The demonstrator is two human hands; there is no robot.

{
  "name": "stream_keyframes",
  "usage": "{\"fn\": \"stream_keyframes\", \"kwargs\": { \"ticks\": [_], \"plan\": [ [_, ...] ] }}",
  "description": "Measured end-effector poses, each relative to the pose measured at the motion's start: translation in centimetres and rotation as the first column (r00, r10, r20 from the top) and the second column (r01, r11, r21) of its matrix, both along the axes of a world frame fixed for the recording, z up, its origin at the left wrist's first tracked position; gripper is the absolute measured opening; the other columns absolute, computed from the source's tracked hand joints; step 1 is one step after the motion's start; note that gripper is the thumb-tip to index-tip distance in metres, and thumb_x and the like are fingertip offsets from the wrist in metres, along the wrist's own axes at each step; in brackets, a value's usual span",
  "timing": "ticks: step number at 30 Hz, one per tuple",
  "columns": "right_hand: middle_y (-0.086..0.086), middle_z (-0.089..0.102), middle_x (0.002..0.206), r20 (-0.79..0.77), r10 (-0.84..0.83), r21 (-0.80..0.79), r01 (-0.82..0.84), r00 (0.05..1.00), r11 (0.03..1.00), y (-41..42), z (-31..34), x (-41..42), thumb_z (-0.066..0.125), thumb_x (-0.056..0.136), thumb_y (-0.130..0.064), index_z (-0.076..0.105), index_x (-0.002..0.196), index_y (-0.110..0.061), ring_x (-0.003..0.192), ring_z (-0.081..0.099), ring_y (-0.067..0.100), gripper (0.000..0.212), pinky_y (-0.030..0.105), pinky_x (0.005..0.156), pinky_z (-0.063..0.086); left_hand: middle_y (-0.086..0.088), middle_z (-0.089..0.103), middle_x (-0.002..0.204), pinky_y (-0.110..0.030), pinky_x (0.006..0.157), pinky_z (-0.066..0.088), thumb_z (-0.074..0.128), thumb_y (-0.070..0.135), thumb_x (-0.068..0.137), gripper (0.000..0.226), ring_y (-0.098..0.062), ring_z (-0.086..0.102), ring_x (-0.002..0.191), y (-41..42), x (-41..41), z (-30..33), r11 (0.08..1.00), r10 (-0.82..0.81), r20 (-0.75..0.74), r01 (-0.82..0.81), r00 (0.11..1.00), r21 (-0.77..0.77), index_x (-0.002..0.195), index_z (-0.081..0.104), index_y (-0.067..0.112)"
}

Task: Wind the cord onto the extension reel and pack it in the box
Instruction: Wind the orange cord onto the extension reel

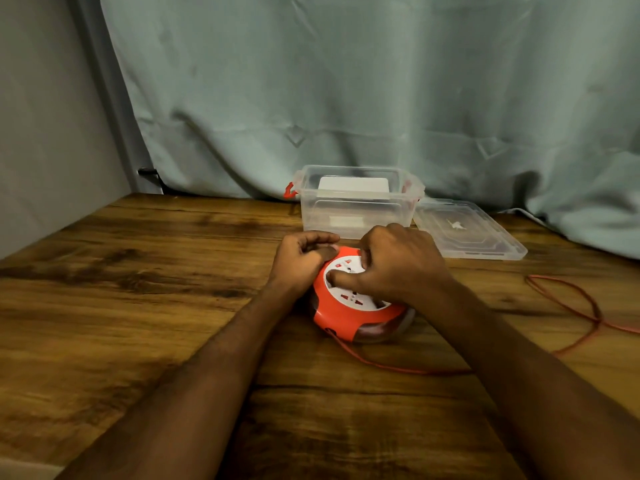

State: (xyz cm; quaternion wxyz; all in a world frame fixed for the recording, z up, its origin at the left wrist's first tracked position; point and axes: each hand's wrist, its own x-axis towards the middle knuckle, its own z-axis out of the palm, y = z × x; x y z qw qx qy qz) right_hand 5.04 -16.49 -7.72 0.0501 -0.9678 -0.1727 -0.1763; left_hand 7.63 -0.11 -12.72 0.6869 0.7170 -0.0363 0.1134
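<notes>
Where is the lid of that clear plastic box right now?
In the head view the lid lies flat on the wooden table, just right of the open clear box and beyond the right hand.

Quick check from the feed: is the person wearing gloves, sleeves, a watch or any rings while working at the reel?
Nothing worn that shows. The left hand and right hand are bare, with no gloves and no rings that the picture shows. Both wrists carry no watch or band, and both forearms are uncovered right down to the bottom edge of the picture, so no sleeve shows.
</notes>
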Motion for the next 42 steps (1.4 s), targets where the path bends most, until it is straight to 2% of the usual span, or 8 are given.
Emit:
{"fn": "stream_keyframes", "kwargs": {
  "ticks": [7, 12, 16, 21, 26, 33, 37, 42],
  "plan": [
    [0.004, 0.067, 0.107, 0.024, -0.142, 0.04, 0.141, 0.99, 0.989, 0.1, 0.0, -0.5, 0.052, 0.078, -0.082, 0.062, 0.106, -0.019, 0.098, 0.061, 0.026, 0.069, 0.036, 0.08, 0.041, -0.02, 0.075, 0.097, -0.041, 0.086, 0.06, 0.066, -0.003, 0.087, 0.023, -0.028, 0.072, 0.087, -0.2, 0.1, 0.0, 1.0, -0.006, 0.009, 0.006, 1.0, -0.001, 0.109, 0.073, 0.0],
    [0.0, 0.061, 0.095, -0.006, -0.149, 0.017, 0.149, 0.989, 0.989, 0.1, 0.2, -0.3, 0.051, 0.078, -0.081, 0.061, 0.099, -0.024, 0.092, 0.06, 0.023, 0.062, 0.036, 0.079, 0.044, -0.023, 0.075, 0.1, -0.047, 0.09, 0.059, 0.066, -0.002, 0.087, 0.022, -0.036, 0.072, 0.094, -0.2, -0.2, 0.1, 1.0, -0.013, 0.017, 0.013, 1.0, 0.006, 0.107, 0.073, 0.002],
    [-0.014, 0.058, 0.068, -0.094, 0.116, 0.062, -0.11, 0.989, 0.992, -1.3, 1.4, -0.2, 0.065, 0.075, -0.073, 0.063, 0.081, -0.032, 0.071, 0.058, 0.005, 0.041, 0.03, 0.062, 0.042, -0.024, 0.075, 0.1, -0.049, 0.09, 0.059, 0.066, -0.003, 0.087, 0.021, -0.036, 0.072, 0.093, -0.1, 0.0, 0.1, 1.0, -0.007, 0.022, 0.007, 1.0, 0.013, 0.106, 0.074, 0.001],
    [-0.021, 0.069, 0.076, -0.304, 0.394, 0.148, -0.366, 0.867, 0.919, -2.2, 2.5, -0.4, 0.08, 0.07, -0.057, 0.069, 0.112, -0.051, 0.073, 0.064, 0.001, 0.044, 0.031, 0.064, 0.054, -0.022, 0.075, 0.099, -0.046, 0.09, 0.059, 0.067, -0.003, 0.085, 0.023, -0.034, 0.073, 0.097, 0.0, 0.4, -0.1, 1.0, -0.009, 0.026, 0.009, 1.0, 0.021, 0.106, 0.074, 0.001],
    [-0.009, 0.051, 0.047, -0.353, 0.466, 0.227, -0.408, 0.812, 0.884, -2.2, 2.2, -0.1, 0.084, 0.078, -0.028, 0.071, 0.122, -0.038, 0.047, 0.045, 0.006, 0.046, 0.025, 0.055, 0.039, -0.02, 0.075, 0.096, -0.04, 0.084, 0.059, 0.067, -0.001, 0.086, 0.022, -0.028, 0.072, 0.087, 0.1, 0.5, -0.2, 0.999, -0.013, 0.036, 0.011, 0.999, 0.038, 0.106, 0.074, 0.004],
    [-0.01, 0.047, 0.047, -0.344, 0.425, 0.198, -0.378, 0.837, 0.904, -2.6, 1.8, 0.3, 0.084, 0.074, -0.046, 0.07, 0.121, -0.044, 0.047, 0.044, 0.007, 0.049, 0.035, 0.057, 0.041, -0.023, 0.074, 0.097, -0.037, 0.082, 0.058, 0.065, -0.004, 0.087, 0.022, -0.025, 0.07, 0.084, -0.1, 0.2, -0.1, 1.0, -0.006, 0.028, 0.005, 1.0, 0.012, 0.107, 0.073, 0.002],
    [-0.03, 0.058, 0.064, -0.296, 0.317, 0.128, -0.291, 0.901, 0.948, -2.2, 1.6, 0.0, 0.08, 0.065, -0.064, 0.071, 0.115, -0.046, 0.062, 0.054, -0.002, 0.054, 0.029, 0.06, 0.045, -0.023, 0.075, 0.097, -0.039, 0.083, 0.059, 0.065, -0.003, 0.087, 0.023, -0.029, 0.071, 0.087, -0.1, 0.2, -0.2, 0.999, 0.012, 0.035, -0.013, 0.999, 0.045, 0.107, 0.073, 0.001],
    [-0.016, 0.057, 0.085, -0.108, 0.16, 0.046, -0.156, 0.981, 0.987, -1.3, 0.5, 0.3, 0.064, 0.054, -0.086, 0.066, 0.094, -0.039, 0.082, 0.057, 0.01, 0.061, 0.031, 0.067, 0.043, -0.025, 0.074, 0.098, -0.039, 0.083, 0.059, 0.064, -0.005, 0.087, 0.021, -0.026, 0.07, 0.085, -0.2, 0.0, -0.1, 0.998, 0.012, 0.039, -0.015, 0.999, 0.055, 0.105, 0.073, -0.001]
  ]
}}
